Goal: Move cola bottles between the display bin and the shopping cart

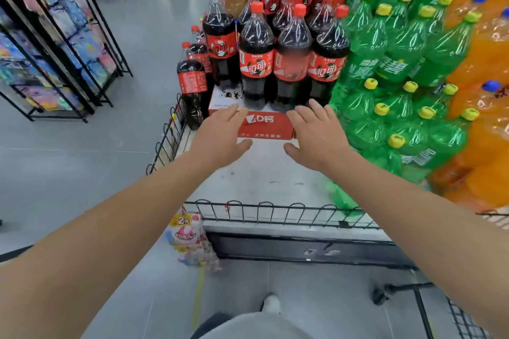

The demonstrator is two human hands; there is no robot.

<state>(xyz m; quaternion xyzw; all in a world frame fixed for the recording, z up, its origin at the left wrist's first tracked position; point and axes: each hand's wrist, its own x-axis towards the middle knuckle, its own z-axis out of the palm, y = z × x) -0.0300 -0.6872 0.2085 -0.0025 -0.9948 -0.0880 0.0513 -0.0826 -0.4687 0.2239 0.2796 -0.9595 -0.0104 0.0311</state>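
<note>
Both hands, left hand [220,135] and right hand [316,135], reach forward with released grips. At twelve o'clock, large dark plastic cola bottles [292,63] stand on a red carton [264,125] in the wire-railed display bin [275,213]. They look heavy and slick; take one by its neck.

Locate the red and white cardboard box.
In the head view, the red and white cardboard box sits mid-frame in the wire-railed display bin, under the red-capped cola bottles, just beyond both open hands.
</note>
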